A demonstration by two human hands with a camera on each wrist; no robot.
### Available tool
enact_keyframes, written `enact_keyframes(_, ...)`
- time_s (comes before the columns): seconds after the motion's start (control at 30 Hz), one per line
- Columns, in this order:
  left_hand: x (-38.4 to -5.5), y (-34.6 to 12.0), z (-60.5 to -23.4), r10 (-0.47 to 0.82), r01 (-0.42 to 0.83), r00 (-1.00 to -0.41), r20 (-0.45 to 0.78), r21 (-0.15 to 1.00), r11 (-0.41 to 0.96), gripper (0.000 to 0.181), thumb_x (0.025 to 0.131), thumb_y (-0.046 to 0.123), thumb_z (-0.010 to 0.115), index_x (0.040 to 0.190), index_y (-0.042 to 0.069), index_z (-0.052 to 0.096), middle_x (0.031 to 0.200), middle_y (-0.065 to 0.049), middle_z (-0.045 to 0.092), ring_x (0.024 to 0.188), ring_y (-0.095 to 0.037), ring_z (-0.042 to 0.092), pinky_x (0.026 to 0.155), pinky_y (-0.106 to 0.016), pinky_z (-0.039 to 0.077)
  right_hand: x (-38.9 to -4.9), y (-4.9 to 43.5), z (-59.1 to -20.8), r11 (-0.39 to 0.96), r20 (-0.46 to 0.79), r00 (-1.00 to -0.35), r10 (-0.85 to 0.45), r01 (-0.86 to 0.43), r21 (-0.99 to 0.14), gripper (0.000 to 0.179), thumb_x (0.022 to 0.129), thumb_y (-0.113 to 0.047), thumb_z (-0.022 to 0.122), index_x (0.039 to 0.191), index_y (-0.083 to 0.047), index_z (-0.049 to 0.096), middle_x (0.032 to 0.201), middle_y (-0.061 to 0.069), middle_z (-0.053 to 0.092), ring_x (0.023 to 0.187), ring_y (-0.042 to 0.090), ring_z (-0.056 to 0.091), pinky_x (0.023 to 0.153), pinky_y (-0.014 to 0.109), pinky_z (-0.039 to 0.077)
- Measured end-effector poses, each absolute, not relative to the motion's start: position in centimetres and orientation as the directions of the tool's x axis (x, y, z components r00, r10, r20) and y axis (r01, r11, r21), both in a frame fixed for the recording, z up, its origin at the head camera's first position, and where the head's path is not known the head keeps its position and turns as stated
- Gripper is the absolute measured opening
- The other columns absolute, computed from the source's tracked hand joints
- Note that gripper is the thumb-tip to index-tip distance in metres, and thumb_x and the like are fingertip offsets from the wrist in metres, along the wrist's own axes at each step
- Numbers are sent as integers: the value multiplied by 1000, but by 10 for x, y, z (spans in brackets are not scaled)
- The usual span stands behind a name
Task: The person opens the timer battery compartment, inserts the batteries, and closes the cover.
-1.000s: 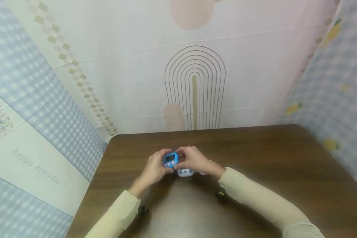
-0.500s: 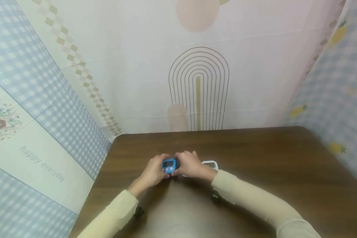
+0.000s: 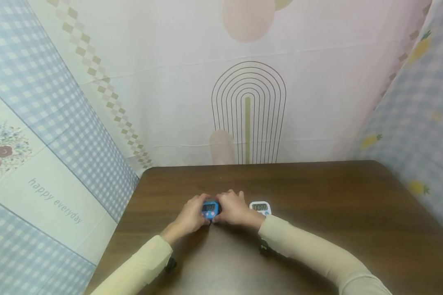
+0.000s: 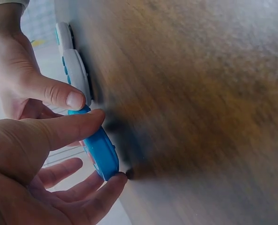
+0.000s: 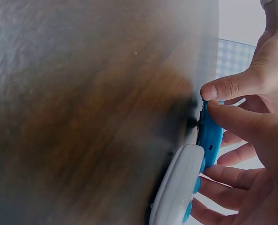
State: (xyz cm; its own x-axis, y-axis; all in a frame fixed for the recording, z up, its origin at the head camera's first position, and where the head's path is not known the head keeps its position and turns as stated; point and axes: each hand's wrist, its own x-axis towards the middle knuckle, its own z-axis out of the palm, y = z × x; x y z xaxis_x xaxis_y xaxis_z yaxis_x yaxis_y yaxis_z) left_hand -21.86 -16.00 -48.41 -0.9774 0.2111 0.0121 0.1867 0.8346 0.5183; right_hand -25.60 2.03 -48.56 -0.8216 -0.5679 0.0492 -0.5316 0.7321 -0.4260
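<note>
Both hands grip a blue digital timer (image 3: 209, 210) with pink buttons, low over the brown table. My left hand (image 3: 190, 214) pinches its left side, thumb on the near edge and fingers at the far edge. On its right side, my right hand (image 3: 234, 208) pinches it the same way. One white timer (image 3: 260, 207) with blue buttons lies right of the right hand, its display lit with digits. Another white timer (image 4: 77, 74) shows in the left wrist view beside the blue one; the right hand hides it in the head view. Whether the blue timer touches the tabletop, I cannot tell.
The dark wood table (image 3: 317, 196) has a rounded far corner at each side. A patterned white cloth (image 3: 177, 102) hangs behind it. Blue checked cloths hang at the left (image 3: 59, 90) and right (image 3: 409, 135). Each wrist carries a small black device.
Both hands have lowered the blue timer towards the tabletop, and it now sits more level. The right hand has shifted left, uncovering one white timer and hiding the other. The head view has shifted slightly.
</note>
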Motion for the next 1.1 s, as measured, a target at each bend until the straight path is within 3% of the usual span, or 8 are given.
enact_keyframes(0.4,-218,-157,-486,240,222,-970,34,523,823,75,69,-3,94,137,3,62,125,-22,66,109,-36,66,95,-54,59,-256,24,-490,750,64,-828,-557,-535,-388,50,70,-40,98,104,-13,72,98,0,74,103,27,62,95,61,44)
enact_keyframes(0.67,-218,-155,-484,261,242,-965,35,506,828,76,70,-1,95,138,3,61,127,-24,65,113,-39,66,99,-56,58,-253,27,-492,759,57,-814,-578,-562,-328,57,73,-45,96,114,-12,73,116,6,75,116,34,63,97,63,45)
enact_keyframes(0.9,-217,-158,-481,279,248,-960,2,469,848,83,81,34,93,149,6,54,140,-24,59,122,-40,61,98,-59,58,-258,45,-487,743,35,-802,-596,-567,-356,85,79,-53,90,147,-11,60,146,9,66,139,40,54,109,75,37)
enact_keyframes(1.1,-217,-163,-480,270,246,-963,11,453,857,80,94,52,77,155,8,49,153,-24,53,139,-48,52,110,-67,49,-264,65,-492,734,53,-794,-606,-584,-348,78,93,-52,78,154,-10,54,158,8,56,153,40,41,116,81,26)
